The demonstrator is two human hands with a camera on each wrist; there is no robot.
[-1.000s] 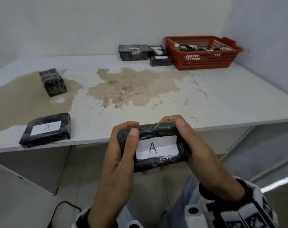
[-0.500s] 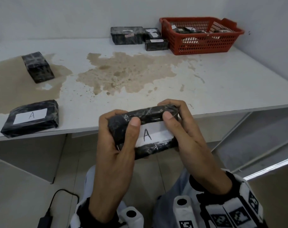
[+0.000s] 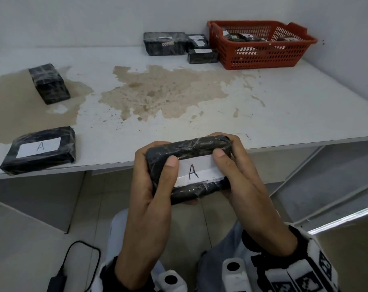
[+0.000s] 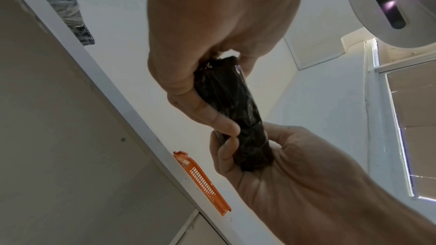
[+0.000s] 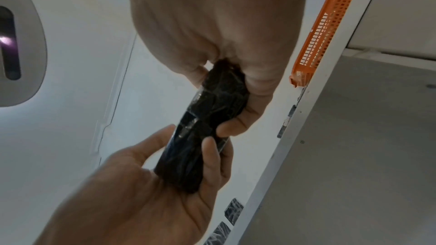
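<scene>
I hold a black plastic-wrapped package (image 3: 189, 165) with a white label marked "A" in both hands, just in front of the white table's front edge (image 3: 294, 142). My left hand (image 3: 155, 186) grips its left end, thumb on the front face. My right hand (image 3: 239, 178) grips the right end, its thumb on the label's upper corner. From the left wrist view the package (image 4: 233, 111) shows edge-on between my left hand (image 4: 212, 47) and right hand (image 4: 271, 165). The right wrist view has the package (image 5: 205, 137) between my right hand (image 5: 212, 34) and left hand (image 5: 153, 183).
On the stained table lie another "A" package (image 3: 40, 150) at front left and an unlabelled one (image 3: 49, 84) behind it. Three more packages (image 3: 165, 43) sit at the back beside a red basket (image 3: 263, 55) that has several packages inside. A black cable (image 3: 73, 256) lies on the floor.
My right thumb has moved from the package's end onto its front face beside the label. The package has come up closer to the table edge, still in both hands.
</scene>
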